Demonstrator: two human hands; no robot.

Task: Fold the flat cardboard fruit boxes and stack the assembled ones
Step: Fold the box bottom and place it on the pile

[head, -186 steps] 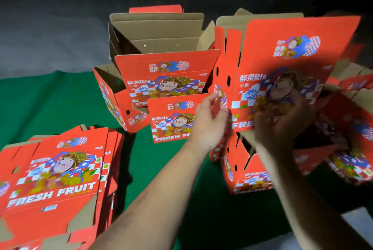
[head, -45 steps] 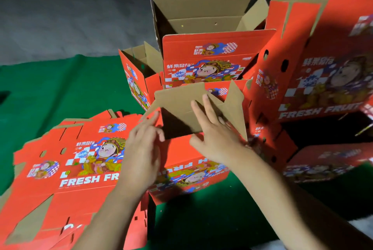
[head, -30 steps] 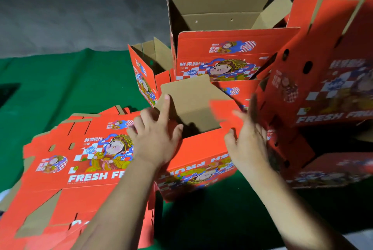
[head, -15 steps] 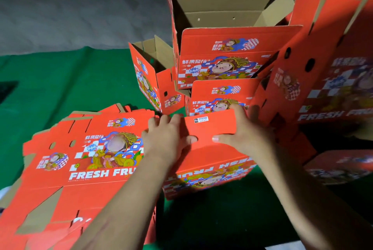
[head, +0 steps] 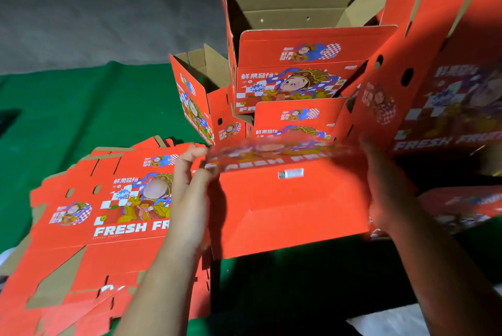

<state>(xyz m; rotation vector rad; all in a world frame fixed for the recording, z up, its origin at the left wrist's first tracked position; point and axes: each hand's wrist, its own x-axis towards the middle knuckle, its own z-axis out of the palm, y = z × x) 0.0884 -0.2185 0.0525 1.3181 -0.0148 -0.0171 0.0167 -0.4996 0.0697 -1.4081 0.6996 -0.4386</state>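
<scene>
Between the two hands, seen from the head camera, a red fruit box is held up with its plain underside toward the person, its printed face blurred along the top edge. Left hand lies flat against the box's left side, fingers long and only slightly bent at the tips. Right hand is blurred against the right side; its fingers look straight, though I cannot tell for certain. Just left of the box, a pile of flat boxes lies on the green cloth. Behind it, assembled boxes stand stacked with flaps open, and another leaning box stands at right.
</scene>
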